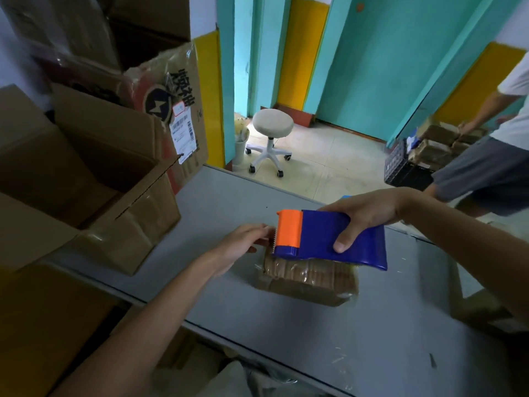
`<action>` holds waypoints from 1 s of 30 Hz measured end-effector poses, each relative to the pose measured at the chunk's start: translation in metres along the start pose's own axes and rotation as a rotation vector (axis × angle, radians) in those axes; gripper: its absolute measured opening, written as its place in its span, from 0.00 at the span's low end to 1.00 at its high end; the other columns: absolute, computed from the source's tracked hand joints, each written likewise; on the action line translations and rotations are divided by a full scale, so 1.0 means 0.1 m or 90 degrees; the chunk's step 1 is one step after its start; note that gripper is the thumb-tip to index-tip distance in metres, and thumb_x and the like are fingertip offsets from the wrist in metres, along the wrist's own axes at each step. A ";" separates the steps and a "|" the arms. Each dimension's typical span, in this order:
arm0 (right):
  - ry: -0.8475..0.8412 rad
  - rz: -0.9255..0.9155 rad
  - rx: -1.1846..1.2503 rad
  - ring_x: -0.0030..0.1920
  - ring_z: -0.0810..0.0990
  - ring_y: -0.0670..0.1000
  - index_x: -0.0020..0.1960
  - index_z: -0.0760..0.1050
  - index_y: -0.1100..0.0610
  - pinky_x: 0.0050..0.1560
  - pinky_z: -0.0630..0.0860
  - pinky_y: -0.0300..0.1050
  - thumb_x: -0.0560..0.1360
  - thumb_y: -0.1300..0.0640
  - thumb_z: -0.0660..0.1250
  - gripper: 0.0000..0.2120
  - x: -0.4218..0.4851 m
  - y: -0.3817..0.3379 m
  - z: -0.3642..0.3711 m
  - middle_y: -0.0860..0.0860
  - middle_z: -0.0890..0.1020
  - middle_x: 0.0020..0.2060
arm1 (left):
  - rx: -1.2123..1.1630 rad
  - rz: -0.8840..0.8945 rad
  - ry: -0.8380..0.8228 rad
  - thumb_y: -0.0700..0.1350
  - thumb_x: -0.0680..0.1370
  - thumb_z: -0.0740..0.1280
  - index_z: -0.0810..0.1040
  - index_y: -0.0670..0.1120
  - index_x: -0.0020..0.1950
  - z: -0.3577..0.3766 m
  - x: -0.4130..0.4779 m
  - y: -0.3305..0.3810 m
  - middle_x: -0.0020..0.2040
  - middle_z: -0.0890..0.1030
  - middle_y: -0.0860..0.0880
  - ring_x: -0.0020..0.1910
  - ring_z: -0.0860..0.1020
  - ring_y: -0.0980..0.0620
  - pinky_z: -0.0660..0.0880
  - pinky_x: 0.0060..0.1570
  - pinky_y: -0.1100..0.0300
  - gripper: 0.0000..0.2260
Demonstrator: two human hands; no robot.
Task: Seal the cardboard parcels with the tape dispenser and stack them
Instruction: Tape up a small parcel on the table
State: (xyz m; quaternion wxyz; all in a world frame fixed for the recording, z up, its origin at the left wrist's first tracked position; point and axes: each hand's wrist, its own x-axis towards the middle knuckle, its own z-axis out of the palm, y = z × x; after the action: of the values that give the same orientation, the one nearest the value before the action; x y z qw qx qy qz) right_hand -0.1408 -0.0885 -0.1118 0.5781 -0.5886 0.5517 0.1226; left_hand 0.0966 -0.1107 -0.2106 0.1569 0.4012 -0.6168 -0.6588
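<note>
Blue tape dispenser (329,239), gripped by the curled fingers and thumb of the right hand (363,216), lies along the brown parcel (309,282) on the grey table (372,325), its orange cutter (287,230) pointing at the left hand (243,242), whose nearly straight fingers touch the parcel's left edge.

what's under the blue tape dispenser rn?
A tape-wrapped cardboard parcel, lying on the grey table. The tape dispenser, gripped by the right hand, covers most of its top, so the seam there is hidden. The left hand is at the parcel's left end.
</note>
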 end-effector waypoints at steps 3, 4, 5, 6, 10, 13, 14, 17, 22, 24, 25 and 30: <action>0.003 -0.004 -0.011 0.54 0.81 0.51 0.63 0.69 0.48 0.48 0.79 0.44 0.63 0.50 0.74 0.30 -0.02 -0.02 -0.02 0.47 0.81 0.54 | 0.020 0.009 -0.017 0.47 0.82 0.54 0.76 0.54 0.47 -0.03 0.02 0.05 0.47 0.78 0.56 0.49 0.74 0.60 0.67 0.52 0.60 0.11; 0.009 -0.007 -0.016 0.54 0.81 0.50 0.63 0.69 0.47 0.48 0.79 0.43 0.64 0.51 0.74 0.29 -0.03 -0.03 -0.01 0.46 0.81 0.54 | 0.019 0.014 -0.025 0.46 0.81 0.55 0.76 0.54 0.47 -0.03 0.02 0.06 0.47 0.79 0.56 0.48 0.74 0.61 0.67 0.51 0.61 0.11; 0.018 -0.009 -0.023 0.54 0.81 0.50 0.63 0.69 0.46 0.47 0.79 0.42 0.64 0.51 0.73 0.29 -0.04 -0.03 0.00 0.45 0.81 0.54 | 0.017 0.020 -0.036 0.45 0.81 0.56 0.76 0.53 0.46 -0.03 0.03 0.06 0.47 0.79 0.56 0.48 0.75 0.61 0.68 0.51 0.62 0.10; 0.027 -0.010 -0.024 0.54 0.81 0.49 0.63 0.69 0.46 0.47 0.79 0.42 0.63 0.51 0.73 0.30 -0.04 -0.03 0.01 0.44 0.81 0.54 | 0.013 0.024 -0.046 0.44 0.81 0.57 0.76 0.52 0.46 -0.03 0.05 0.04 0.46 0.79 0.56 0.48 0.75 0.61 0.68 0.51 0.62 0.10; 0.051 -0.015 -0.022 0.54 0.81 0.47 0.61 0.69 0.44 0.48 0.80 0.42 0.58 0.46 0.77 0.34 -0.08 -0.03 0.06 0.42 0.80 0.54 | -0.063 0.026 -0.042 0.41 0.79 0.60 0.77 0.48 0.42 -0.04 0.13 -0.04 0.41 0.81 0.52 0.45 0.77 0.58 0.69 0.46 0.64 0.09; 0.078 -0.022 -0.030 0.55 0.80 0.47 0.62 0.67 0.43 0.52 0.80 0.46 0.57 0.46 0.77 0.37 -0.10 -0.01 0.10 0.42 0.79 0.55 | -0.117 0.020 -0.017 0.42 0.78 0.62 0.76 0.47 0.39 -0.03 0.17 -0.03 0.37 0.80 0.53 0.41 0.76 0.58 0.68 0.42 0.66 0.09; 0.082 -0.023 -0.026 0.55 0.80 0.47 0.63 0.67 0.42 0.52 0.80 0.45 0.58 0.47 0.77 0.36 -0.11 0.00 0.11 0.42 0.79 0.55 | -0.106 0.027 -0.009 0.42 0.78 0.62 0.76 0.47 0.39 -0.03 0.17 -0.02 0.36 0.79 0.53 0.40 0.76 0.59 0.68 0.41 0.66 0.09; 0.083 -0.043 -0.022 0.56 0.79 0.47 0.64 0.66 0.42 0.53 0.80 0.46 0.59 0.45 0.77 0.36 -0.12 0.00 0.14 0.41 0.79 0.55 | -0.030 0.090 0.035 0.41 0.78 0.62 0.76 0.48 0.39 -0.03 0.14 0.03 0.36 0.79 0.54 0.37 0.77 0.64 0.69 0.38 0.72 0.09; 0.121 -0.101 -0.004 0.55 0.78 0.42 0.60 0.67 0.44 0.44 0.77 0.32 0.66 0.56 0.76 0.28 -0.19 -0.11 0.14 0.35 0.79 0.51 | -0.020 0.179 0.085 0.37 0.79 0.60 0.74 0.45 0.36 -0.13 0.06 0.19 0.31 0.76 0.53 0.30 0.74 0.66 0.68 0.32 0.76 0.12; 0.112 -0.115 -0.012 0.56 0.78 0.44 0.61 0.67 0.45 0.46 0.77 0.35 0.64 0.53 0.74 0.28 -0.20 -0.17 0.14 0.36 0.79 0.51 | -0.015 0.184 0.081 0.38 0.78 0.61 0.73 0.45 0.35 -0.17 0.02 0.21 0.28 0.75 0.55 0.28 0.73 0.66 0.67 0.31 0.75 0.12; 0.107 -0.114 -0.018 0.56 0.78 0.44 0.61 0.67 0.44 0.47 0.77 0.37 0.64 0.52 0.74 0.29 -0.19 -0.20 0.14 0.36 0.79 0.52 | -0.011 0.185 0.083 0.38 0.78 0.62 0.73 0.45 0.34 -0.18 0.00 0.20 0.27 0.76 0.55 0.27 0.73 0.66 0.67 0.31 0.75 0.12; 0.104 -0.090 -0.045 0.56 0.79 0.48 0.62 0.68 0.43 0.55 0.79 0.50 0.59 0.43 0.74 0.34 -0.20 -0.25 0.13 0.41 0.79 0.55 | 0.041 0.193 0.111 0.42 0.75 0.66 0.76 0.46 0.34 -0.22 -0.03 0.20 0.27 0.79 0.56 0.30 0.76 0.62 0.71 0.37 0.68 0.09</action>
State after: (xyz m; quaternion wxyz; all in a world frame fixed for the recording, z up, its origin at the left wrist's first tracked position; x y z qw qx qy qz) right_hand -0.1223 -0.0748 -0.0861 0.5173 -0.6543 0.5491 0.0527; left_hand 0.1086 -0.1271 -0.1890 0.2939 0.3641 -0.6751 -0.5703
